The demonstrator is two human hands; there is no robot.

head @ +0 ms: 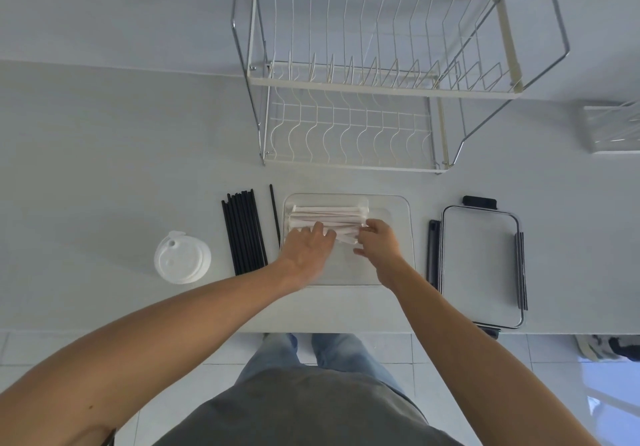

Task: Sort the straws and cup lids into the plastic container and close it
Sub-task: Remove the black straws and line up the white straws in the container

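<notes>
A clear plastic container (403, 210) sits on the white counter in front of me. Several paper-wrapped white straws (329, 215) lie across its far half. Both hands are inside it: my left hand (306, 246) rests fingers-down on the straws' near side, and my right hand (379, 237) pinches their right ends. A bundle of black straws (244, 232) lies left of the container, with one loose black straw (274, 215) beside it. A stack of white cup lids (181, 258) sits further left. The container's lid (481, 265), with black clips, lies to the right.
A white two-tier wire dish rack (363, 74) stands behind the container. A clear holder (611, 130) is at the far right edge. The counter's front edge runs just below the container, above tiled floor.
</notes>
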